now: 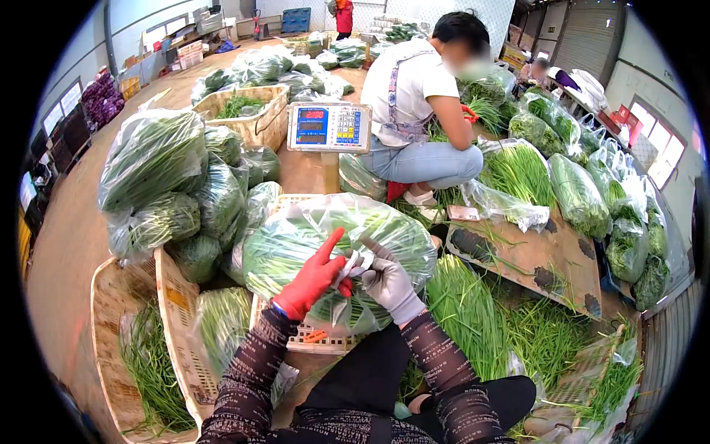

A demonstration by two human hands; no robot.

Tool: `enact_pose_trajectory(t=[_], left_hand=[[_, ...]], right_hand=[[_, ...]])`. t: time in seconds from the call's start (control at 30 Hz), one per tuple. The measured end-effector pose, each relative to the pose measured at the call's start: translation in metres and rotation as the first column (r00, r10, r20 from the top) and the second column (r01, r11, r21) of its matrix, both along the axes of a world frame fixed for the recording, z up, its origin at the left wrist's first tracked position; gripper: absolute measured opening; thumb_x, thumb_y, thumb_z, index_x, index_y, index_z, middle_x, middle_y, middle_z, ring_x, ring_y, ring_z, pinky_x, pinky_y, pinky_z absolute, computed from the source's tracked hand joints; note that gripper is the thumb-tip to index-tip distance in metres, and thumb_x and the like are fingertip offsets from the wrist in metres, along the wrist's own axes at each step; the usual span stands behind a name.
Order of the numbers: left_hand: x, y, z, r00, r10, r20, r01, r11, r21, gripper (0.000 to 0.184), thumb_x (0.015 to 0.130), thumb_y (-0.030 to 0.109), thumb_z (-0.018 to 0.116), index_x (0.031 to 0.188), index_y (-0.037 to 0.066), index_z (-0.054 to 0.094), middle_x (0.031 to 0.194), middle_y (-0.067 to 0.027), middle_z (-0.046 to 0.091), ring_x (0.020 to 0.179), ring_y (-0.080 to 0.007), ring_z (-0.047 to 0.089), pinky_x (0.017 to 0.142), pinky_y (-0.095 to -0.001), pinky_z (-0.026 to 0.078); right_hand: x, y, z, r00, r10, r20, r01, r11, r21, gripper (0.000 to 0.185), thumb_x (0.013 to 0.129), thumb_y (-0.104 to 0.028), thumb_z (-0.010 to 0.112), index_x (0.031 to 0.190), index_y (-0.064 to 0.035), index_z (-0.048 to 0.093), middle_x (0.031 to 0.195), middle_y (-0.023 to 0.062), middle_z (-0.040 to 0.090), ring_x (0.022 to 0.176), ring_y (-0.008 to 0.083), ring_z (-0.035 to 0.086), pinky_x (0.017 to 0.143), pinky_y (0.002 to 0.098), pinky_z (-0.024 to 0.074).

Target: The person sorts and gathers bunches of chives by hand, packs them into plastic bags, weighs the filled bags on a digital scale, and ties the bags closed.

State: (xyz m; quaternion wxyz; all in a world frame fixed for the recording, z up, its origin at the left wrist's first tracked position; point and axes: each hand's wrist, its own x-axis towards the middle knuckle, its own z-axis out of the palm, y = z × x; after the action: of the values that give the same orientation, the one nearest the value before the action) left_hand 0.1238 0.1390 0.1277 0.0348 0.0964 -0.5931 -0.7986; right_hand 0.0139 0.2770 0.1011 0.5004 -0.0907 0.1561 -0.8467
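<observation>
A large clear plastic bag (377, 222) full of long green leafy stalks, like garlic chives, lies on a white crate (296, 339) in front of me. My left hand (313, 281), in a red glove, is over the bag's near side with its index finger stretched out and its other fingers closed at the bag's gathered white neck. From the right, my right hand (392, 285) in a grey glove pinches the same twisted plastic. The two hands almost meet there, and the fingertips partly hide the neck.
A scale display (329, 127) stands beyond the bag. A co-worker (414, 103) squats ahead to the right. Filled bags (155, 163) are piled at left above a yellowish crate (177, 333). Loose stalks (470, 318) and a worn board (532, 259) lie at right.
</observation>
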Motion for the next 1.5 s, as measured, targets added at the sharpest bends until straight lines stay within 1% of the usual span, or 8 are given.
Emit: enact_pose_trajectory(t=[0.3, 0.47, 0.8, 1.07, 1.2, 1.27, 1.4, 1.5], left_hand=[[-0.009, -0.004, 0.019, 0.975, -0.211, 0.071, 0.222, 0.945, -0.240, 0.070, 0.085, -0.005, 0.042, 0.142, 0.027, 0.016, 0.079, -0.0001, 0.054, 0.064, -0.0116, 0.055, 0.061, -0.0272, 0.049], [-0.012, -0.005, 0.034, 0.955, -0.297, -0.001, 0.168, 0.546, -0.821, 0.076, 0.076, -0.004, 0.049, 0.140, 0.026, 0.023, 0.061, -0.0115, 0.046, 0.051, -0.0183, 0.041, 0.055, -0.0308, 0.040], [-0.014, -0.013, 0.023, 0.935, -0.354, -0.037, 0.196, 0.597, -0.778, 0.081, 0.071, -0.006, 0.049, 0.140, 0.024, 0.022, 0.058, -0.0133, 0.042, 0.052, -0.0222, 0.039, 0.055, -0.0321, 0.038], [-0.020, -0.011, 0.015, 0.900, -0.331, -0.285, -0.166, 0.344, -0.924, 0.078, 0.062, -0.008, 0.056, 0.133, 0.018, 0.036, 0.070, -0.0142, 0.049, 0.065, -0.0331, 0.049, 0.061, -0.0361, 0.042], [-0.024, -0.008, 0.002, 0.892, -0.269, -0.363, -0.227, 0.429, -0.874, 0.064, 0.061, -0.007, 0.058, 0.122, 0.011, 0.048, 0.067, -0.0095, 0.048, 0.060, -0.0254, 0.048, 0.059, -0.0314, 0.042], [-0.023, -0.007, 0.001, 0.976, 0.157, -0.154, -0.198, 0.930, -0.310, 0.050, 0.061, -0.009, 0.059, 0.109, 0.004, 0.054, 0.066, -0.0010, 0.050, 0.056, -0.0134, 0.045, 0.053, -0.0240, 0.038], [-0.027, -0.021, -0.020, 0.900, 0.435, -0.028, -0.426, 0.892, 0.153, 0.041, 0.066, -0.005, 0.059, 0.106, 0.002, 0.054, 0.065, 0.0022, 0.049, 0.053, -0.0056, 0.041, 0.050, -0.0197, 0.036], [-0.030, -0.017, -0.016, 0.880, 0.472, -0.044, -0.473, 0.881, -0.008, 0.038, 0.070, -0.002, 0.058, 0.107, 0.002, 0.053, 0.065, 0.0019, 0.050, 0.053, -0.0066, 0.044, 0.051, -0.0212, 0.038]], right_hand=[[-0.001, -0.009, 0.008, 0.975, 0.029, -0.219, 0.059, 0.922, 0.382, 0.029, 0.088, -0.003, 0.047, 0.117, 0.0002, 0.047, 0.092, 0.0113, 0.060, 0.066, 0.0117, 0.059, 0.047, 0.0177, 0.0488], [-0.002, -0.008, 0.018, 0.856, 0.060, -0.513, 0.233, 0.842, 0.487, 0.019, 0.083, -0.006, 0.057, 0.101, -0.0015, 0.054, 0.084, 0.0027, 0.059, 0.068, 0.0088, 0.056, 0.062, 0.0242, 0.0473], [-0.006, -0.007, 0.009, 0.928, 0.127, -0.351, 0.045, 0.895, 0.443, 0.014, 0.086, -0.009, 0.055, 0.100, -0.0082, 0.054, 0.085, 0.0007, 0.058, 0.068, 0.0095, 0.055, 0.057, 0.0221, 0.0452], [0.008, -0.006, 0.030, 0.968, 0.009, -0.249, 0.109, 0.883, 0.456, 0.014, 0.083, -0.007, 0.057, 0.097, -0.0030, 0.056, 0.079, 0.0042, 0.059, 0.065, 0.0110, 0.054, 0.056, 0.0239, 0.0438], [0.001, -0.006, 0.018, 0.934, 0.050, -0.354, 0.126, 0.881, 0.456, 0.017, 0.082, -0.007, 0.059, 0.097, -0.0025, 0.057, 0.080, 0.0036, 0.060, 0.062, 0.0093, 0.053, 0.053, 0.0218, 0.0420], [-0.002, -0.004, 0.020, 0.891, 0.124, -0.436, 0.123, 0.859, 0.497, 0.018, 0.082, -0.005, 0.057, 0.100, -0.0054, 0.057, 0.081, 0.0007, 0.060, 0.057, 0.0058, 0.049, 0.049, 0.0192, 0.0387], [0.001, -0.001, 0.021, 0.760, 0.162, -0.630, 0.313, 0.758, 0.573, 0.024, 0.076, -0.007, 0.065, 0.099, -0.0029, 0.057, 0.078, -0.0004, 0.059, 0.051, 0.0024, 0.043, 0.046, 0.0183, 0.0356], [0.004, 0.003, 0.014, 0.699, 0.131, -0.703, 0.361, 0.783, 0.506, 0.028, 0.076, -0.006, 0.065, 0.102, -0.0007, 0.056, 0.081, 0.0004, 0.059, 0.059, 0.0024, 0.047, 0.051, 0.0166, 0.0380]])
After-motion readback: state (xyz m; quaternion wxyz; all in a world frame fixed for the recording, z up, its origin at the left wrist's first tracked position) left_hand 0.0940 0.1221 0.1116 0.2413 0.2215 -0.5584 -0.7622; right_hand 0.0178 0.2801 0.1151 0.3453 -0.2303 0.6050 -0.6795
